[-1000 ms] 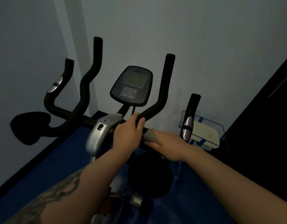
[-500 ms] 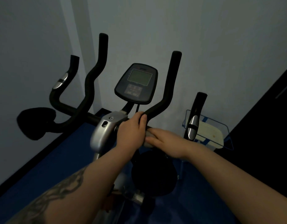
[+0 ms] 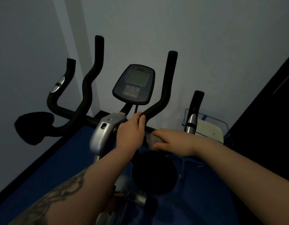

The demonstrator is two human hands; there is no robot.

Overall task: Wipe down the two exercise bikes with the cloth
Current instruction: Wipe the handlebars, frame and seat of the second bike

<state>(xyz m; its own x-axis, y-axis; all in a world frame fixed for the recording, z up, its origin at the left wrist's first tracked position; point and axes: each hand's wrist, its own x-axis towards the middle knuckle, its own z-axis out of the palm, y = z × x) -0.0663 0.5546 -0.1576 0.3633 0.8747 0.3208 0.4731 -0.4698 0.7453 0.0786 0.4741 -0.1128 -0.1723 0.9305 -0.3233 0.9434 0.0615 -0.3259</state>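
An exercise bike stands before me with black handlebars (image 3: 165, 95), a dark console (image 3: 134, 84) and a silver stem housing (image 3: 104, 132). My left hand (image 3: 130, 132) grips the black crossbar just right of the stem, at the base of the right inner bar. My right hand (image 3: 173, 142) holds a grey cloth (image 3: 151, 138) wrapped against the crossbar, right beside the left hand. A black round part (image 3: 154, 172) lies below the hands. Only one bike is in view.
Pale walls meet in a corner behind the bike. A blue mat (image 3: 59, 159) covers the floor. A wire basket (image 3: 210, 129) holding a white object sits at the right near a dark panel (image 3: 270, 103). The handlebar casts a black shadow (image 3: 33, 127) on the left wall.
The right hand with the cloth slid left along the crossbar toward the left hand, then slightly back right. The view shifted a little right and down. The left hand kept its grip.
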